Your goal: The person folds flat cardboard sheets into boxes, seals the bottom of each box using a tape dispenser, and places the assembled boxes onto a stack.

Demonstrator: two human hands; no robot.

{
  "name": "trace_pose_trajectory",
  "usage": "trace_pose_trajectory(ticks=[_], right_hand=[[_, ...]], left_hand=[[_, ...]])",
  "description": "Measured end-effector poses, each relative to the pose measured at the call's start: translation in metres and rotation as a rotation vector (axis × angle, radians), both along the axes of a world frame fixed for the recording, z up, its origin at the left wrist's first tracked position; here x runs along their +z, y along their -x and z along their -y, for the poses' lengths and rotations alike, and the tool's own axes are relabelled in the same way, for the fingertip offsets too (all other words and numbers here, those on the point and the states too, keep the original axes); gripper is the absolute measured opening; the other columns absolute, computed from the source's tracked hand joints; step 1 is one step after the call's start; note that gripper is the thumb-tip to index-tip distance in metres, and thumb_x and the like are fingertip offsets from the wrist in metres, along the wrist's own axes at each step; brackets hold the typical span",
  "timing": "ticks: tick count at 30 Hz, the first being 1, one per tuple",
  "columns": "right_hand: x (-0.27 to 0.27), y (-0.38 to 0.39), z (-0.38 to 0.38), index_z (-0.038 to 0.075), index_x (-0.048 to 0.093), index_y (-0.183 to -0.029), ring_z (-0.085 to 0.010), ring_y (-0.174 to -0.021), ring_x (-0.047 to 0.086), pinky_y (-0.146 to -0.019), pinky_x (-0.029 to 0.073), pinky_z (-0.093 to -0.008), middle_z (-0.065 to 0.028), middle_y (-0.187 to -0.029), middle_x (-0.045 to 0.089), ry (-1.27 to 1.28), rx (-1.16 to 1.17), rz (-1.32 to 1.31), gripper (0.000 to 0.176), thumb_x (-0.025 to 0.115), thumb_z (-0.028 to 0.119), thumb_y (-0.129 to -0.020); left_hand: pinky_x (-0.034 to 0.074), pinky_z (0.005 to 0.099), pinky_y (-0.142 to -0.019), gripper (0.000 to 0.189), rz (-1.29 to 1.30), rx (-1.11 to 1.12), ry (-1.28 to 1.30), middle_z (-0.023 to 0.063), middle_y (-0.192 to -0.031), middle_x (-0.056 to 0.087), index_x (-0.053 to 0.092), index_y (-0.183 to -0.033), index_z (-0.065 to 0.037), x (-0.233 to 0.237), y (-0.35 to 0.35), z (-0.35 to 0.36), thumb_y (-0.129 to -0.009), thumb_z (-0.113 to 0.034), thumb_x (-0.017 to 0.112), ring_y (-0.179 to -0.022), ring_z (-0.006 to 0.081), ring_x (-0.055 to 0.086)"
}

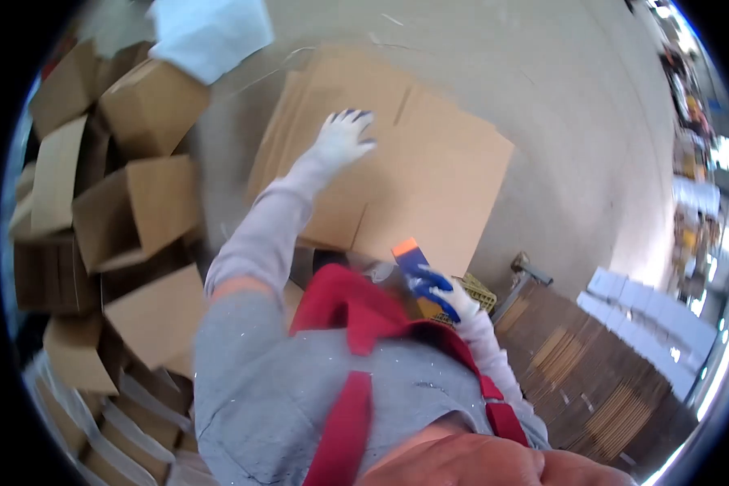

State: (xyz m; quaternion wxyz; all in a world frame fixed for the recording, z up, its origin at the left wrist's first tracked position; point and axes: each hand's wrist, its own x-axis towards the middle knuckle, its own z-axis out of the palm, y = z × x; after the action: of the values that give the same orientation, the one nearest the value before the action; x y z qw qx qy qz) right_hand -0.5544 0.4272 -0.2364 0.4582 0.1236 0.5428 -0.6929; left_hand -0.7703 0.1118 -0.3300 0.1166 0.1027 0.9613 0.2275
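Note:
My left hand [344, 139], in a white glove with dark blue fingertips, reaches over a stack of flat brown cardboard sheets [429, 170]. Its fingers are stretched out and slightly apart, with nothing in them. Slots show in the top sheet. Near my body, by the stack's lower edge, my right hand [452, 296] wears a white glove with a blue palm. It is closed around a blue hand tool with an orange end [410, 254]; the tool's exact kind is unclear, and its lower part is hidden by the fingers.
Opened cardboard boxes [158, 202] are piled at the left. A white sheet [211, 36] lies on the floor [575, 105] beyond them. At the right are a yellow crate [476, 292], a metal handle [530, 269], bundled brown cardboard [591, 373] and white stacks [652, 312].

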Motion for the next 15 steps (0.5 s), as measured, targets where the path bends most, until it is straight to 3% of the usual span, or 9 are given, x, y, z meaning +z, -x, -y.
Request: trace_pose_trajectory(ticks=[1,2,5,7,10,12,13,15], right_hand=[[-0.005,-0.020,-0.008,-0.002,0.038,-0.135,-0.0217,-0.116,0.050,-0.101,0.039,-0.0341,-0.0129,-0.132,0.048,-0.022,-0.058,0.004,0.053,0.059,0.012,-0.089],[-0.004,-0.038,-0.013,-0.003,0.041,-0.133,-0.0198,-0.110,0.054,-0.096,0.043,-0.0334,-0.0117,-0.125,0.054,-0.009,-0.183,0.005,0.051,0.062,0.010,-0.088],[-0.007,-0.093,-0.015,-0.005,0.041,-0.133,-0.0204,-0.110,0.055,-0.096,0.043,-0.0319,-0.0129,-0.125,0.054,-0.213,-0.461,0.070,0.049,0.059,0.005,-0.087],[-0.003,-0.126,-0.012,-0.005,0.044,-0.131,-0.0198,-0.108,0.057,-0.095,0.044,-0.0298,-0.0130,-0.123,0.056,-0.376,-0.541,0.084,0.047,0.058,0.004,-0.087],[-0.007,-0.167,-0.009,-0.005,0.048,-0.128,-0.0189,-0.107,0.057,-0.094,0.045,-0.0284,-0.0120,-0.121,0.058,-0.510,-0.672,0.154,0.044,0.059,0.004,-0.086],[0.000,-0.163,0.000,-0.005,0.051,-0.123,-0.0184,-0.108,0.057,-0.093,0.045,-0.0278,-0.0112,-0.120,0.059,-0.592,-0.696,0.122,0.039,0.059,0.003,-0.086],[-0.004,-0.172,-0.001,-0.006,0.052,-0.123,-0.0187,-0.108,0.056,-0.093,0.045,-0.0281,-0.0115,-0.120,0.059,-0.590,-0.740,0.103,0.038,0.058,0.003,-0.086],[-0.010,-0.181,-0.012,-0.006,0.053,-0.121,-0.0198,-0.110,0.055,-0.095,0.043,-0.0296,-0.0126,-0.119,0.059,-0.639,-0.720,-0.039,0.036,0.054,0.004,-0.087]], left_hand=[[0.023,0.0443,-0.110,0.066,0.017,-0.076,0.068,0.0105,-0.145,0.036,0.038,-0.138,-0.016,-0.017,0.039,-0.026,-0.082,-0.043,0.062,-0.136,0.0285,0.029],[0.020,0.0455,-0.111,0.072,0.015,-0.145,0.170,0.0102,-0.147,0.032,0.034,-0.140,-0.017,-0.033,0.074,-0.056,-0.081,-0.044,0.063,-0.137,0.0282,0.025],[0.015,0.0484,-0.112,0.083,0.052,-0.305,0.311,0.0108,-0.150,0.025,0.026,-0.144,-0.018,-0.073,0.153,-0.111,-0.077,-0.044,0.067,-0.139,0.0295,0.020],[0.013,0.0502,-0.113,0.088,0.105,-0.380,0.368,0.0116,-0.151,0.022,0.023,-0.146,-0.017,-0.098,0.163,-0.130,-0.075,-0.042,0.069,-0.140,0.0310,0.018],[0.020,0.0486,-0.111,0.087,0.062,-0.334,0.447,0.0135,-0.146,0.033,0.032,-0.142,-0.016,-0.133,0.157,-0.127,-0.070,-0.041,0.075,-0.136,0.0307,0.029],[0.033,0.0439,-0.105,0.078,0.275,-0.405,0.392,0.0118,-0.135,0.048,0.045,-0.132,-0.013,-0.121,0.167,-0.113,-0.067,-0.038,0.078,-0.126,0.0278,0.045],[0.033,0.0439,-0.105,0.078,0.258,-0.405,0.410,0.0118,-0.135,0.048,0.045,-0.132,-0.013,-0.104,0.167,-0.106,-0.067,-0.038,0.078,-0.126,0.0278,0.045],[0.045,0.0395,-0.094,0.071,0.284,-0.341,0.418,0.0099,-0.121,0.060,0.053,-0.122,-0.010,-0.066,0.167,-0.098,-0.062,-0.036,0.081,-0.112,0.0258,0.057]])
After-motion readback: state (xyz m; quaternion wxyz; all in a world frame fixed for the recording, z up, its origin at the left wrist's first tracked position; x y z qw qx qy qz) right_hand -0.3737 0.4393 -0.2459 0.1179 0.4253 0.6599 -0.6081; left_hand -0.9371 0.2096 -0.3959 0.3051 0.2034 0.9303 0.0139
